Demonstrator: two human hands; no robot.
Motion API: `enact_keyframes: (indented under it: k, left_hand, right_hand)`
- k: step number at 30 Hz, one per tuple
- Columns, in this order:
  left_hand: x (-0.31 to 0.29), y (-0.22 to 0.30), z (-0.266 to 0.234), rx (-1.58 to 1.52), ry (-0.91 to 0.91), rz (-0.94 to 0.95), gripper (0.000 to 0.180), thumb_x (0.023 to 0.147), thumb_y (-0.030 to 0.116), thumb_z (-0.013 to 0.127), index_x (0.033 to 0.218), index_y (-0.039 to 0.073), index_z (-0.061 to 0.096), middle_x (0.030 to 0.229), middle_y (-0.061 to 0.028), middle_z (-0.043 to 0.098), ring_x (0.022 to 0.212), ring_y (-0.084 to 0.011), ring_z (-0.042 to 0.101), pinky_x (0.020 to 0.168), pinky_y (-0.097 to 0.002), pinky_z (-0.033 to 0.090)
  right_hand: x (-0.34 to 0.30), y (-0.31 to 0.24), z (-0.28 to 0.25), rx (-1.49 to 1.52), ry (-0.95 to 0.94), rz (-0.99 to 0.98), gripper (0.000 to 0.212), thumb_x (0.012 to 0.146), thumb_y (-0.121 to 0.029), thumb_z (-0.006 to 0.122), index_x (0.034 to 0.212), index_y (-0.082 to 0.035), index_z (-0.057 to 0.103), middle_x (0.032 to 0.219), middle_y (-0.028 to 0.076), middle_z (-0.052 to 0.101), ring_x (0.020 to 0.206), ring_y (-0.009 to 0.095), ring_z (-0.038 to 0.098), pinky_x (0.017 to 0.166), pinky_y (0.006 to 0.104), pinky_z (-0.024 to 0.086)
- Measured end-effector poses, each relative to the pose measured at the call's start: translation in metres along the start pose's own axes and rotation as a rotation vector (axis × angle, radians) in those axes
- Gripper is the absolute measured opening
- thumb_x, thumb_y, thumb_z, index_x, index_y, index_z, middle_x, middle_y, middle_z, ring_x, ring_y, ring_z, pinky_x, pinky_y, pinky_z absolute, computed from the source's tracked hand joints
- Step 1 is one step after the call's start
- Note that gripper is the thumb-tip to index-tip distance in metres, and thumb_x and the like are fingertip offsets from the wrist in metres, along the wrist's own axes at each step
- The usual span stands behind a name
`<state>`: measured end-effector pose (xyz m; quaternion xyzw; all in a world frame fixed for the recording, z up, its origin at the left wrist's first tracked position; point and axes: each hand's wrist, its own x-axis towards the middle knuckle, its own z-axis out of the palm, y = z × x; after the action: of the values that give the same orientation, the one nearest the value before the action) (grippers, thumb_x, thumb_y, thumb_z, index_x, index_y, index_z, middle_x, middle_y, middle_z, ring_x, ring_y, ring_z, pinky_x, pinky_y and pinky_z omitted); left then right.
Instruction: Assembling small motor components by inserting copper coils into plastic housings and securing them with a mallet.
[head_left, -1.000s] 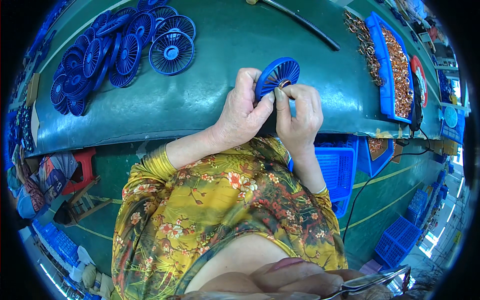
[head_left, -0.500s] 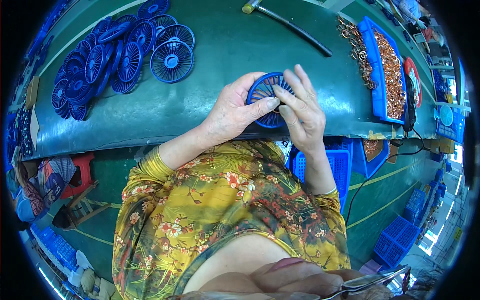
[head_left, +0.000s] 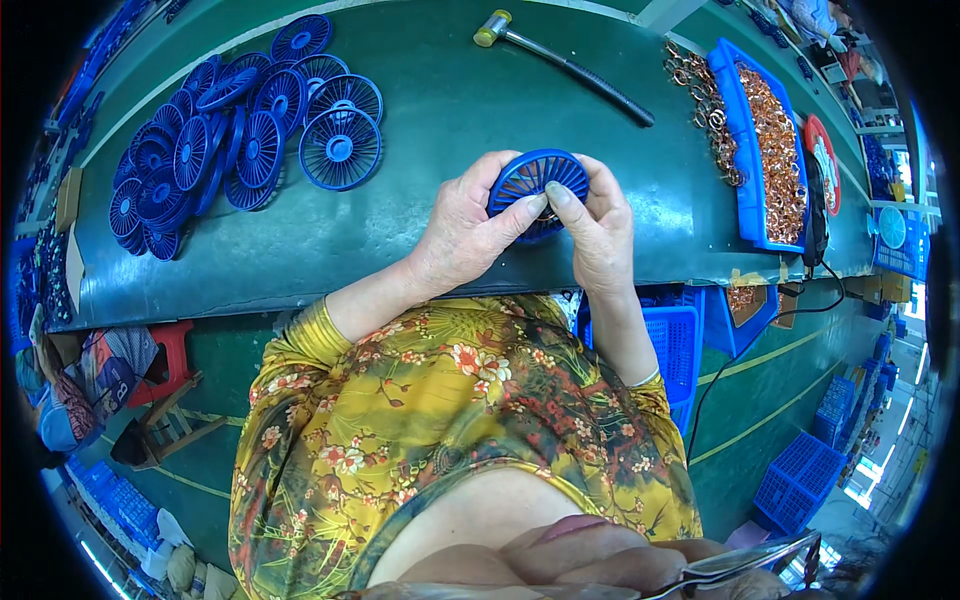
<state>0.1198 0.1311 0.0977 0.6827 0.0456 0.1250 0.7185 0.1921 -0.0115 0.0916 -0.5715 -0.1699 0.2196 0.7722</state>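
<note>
Between both hands, just above the near edge of the green table, I hold a round blue plastic grille (head_left: 543, 168) with radial slots, tilted. My left hand (head_left: 468, 222) grips its left rim, the thumb lying across the front near the centre. My right hand (head_left: 598, 225) wraps the right rim, its thumb pressed at the centre beside the left thumb. The thumbs hide the hub, and the fingers behind are mostly out of sight. To the left lies a heap of similar blue grilles (head_left: 193, 152), with one separate grille (head_left: 341, 148) at its right edge.
A hammer (head_left: 575, 70) with a yellow-tipped head and dark handle lies at the far side. On the right stands a blue tray (head_left: 742, 165) of copper-coloured rings, with loose rings (head_left: 708, 100) beside it. Blue baskets (head_left: 672, 345) stand below the table edge.
My right hand's raised, spread fingers have folded round the grille's right rim, and its thumb has come down on the centre. My left hand keeps its grip.
</note>
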Motion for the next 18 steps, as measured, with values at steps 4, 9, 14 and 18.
enact_keyframes:
  k: [4, 9, 14, 18]
  left_hand:
    - [0.002, -0.006, 0.0, 0.021, 0.024, 0.027, 0.029, 0.088, 0.013, 0.065, 0.113, 0.0, 0.056, 0.095, -0.0074, 0.066, 0.087, -0.0127, 0.062, 0.078, -0.0278, 0.051]
    - [0.006, -0.015, -0.001, 0.558, -0.04, 0.17, 0.037, 0.089, 0.018, 0.062, 0.124, 0.01, 0.051, 0.113, -0.015, 0.062, 0.107, -0.0322, 0.06, 0.091, -0.0379, 0.047]
    - [0.0, -0.024, -0.005, 1.023, -0.29, 0.317, 0.056, 0.087, 0.035, 0.063, 0.136, 0.015, 0.044, 0.15, -0.0204, 0.025, 0.14, -0.041, 0.019, 0.113, -0.0565, 0.015]
    - [0.003, -0.014, -0.029, 1.145, -0.053, 0.321, 0.065, 0.082, 0.035, 0.068, 0.136, 0.01, 0.042, 0.146, -0.0255, 0.03, 0.139, -0.0424, 0.021, 0.112, -0.0564, 0.016]
  right_hand:
    - [0.003, 0.002, -0.002, -0.043, -0.005, 0.015, 0.039, 0.088, -0.01, 0.068, 0.12, 0.003, 0.05, 0.106, 0.008, 0.062, 0.095, 0.011, 0.058, 0.083, 0.0263, 0.05]
    - [0.054, -0.003, -0.059, -0.371, -0.012, -0.012, 0.044, 0.088, -0.022, 0.065, 0.126, -0.005, 0.052, 0.108, 0.009, 0.061, 0.092, 0.014, 0.059, 0.077, 0.0257, 0.049]
    - [0.125, -0.001, -0.181, -1.674, 0.752, -0.168, 0.05, 0.086, -0.042, 0.063, 0.113, -0.001, 0.058, 0.108, 0.025, 0.057, 0.098, 0.04, 0.059, 0.082, 0.0504, 0.049]
    - [0.134, -0.002, -0.204, -1.749, 0.586, -0.114, 0.027, 0.087, -0.032, 0.061, 0.095, -0.006, 0.065, 0.099, 0.019, 0.061, 0.088, 0.037, 0.062, 0.074, 0.0465, 0.051]
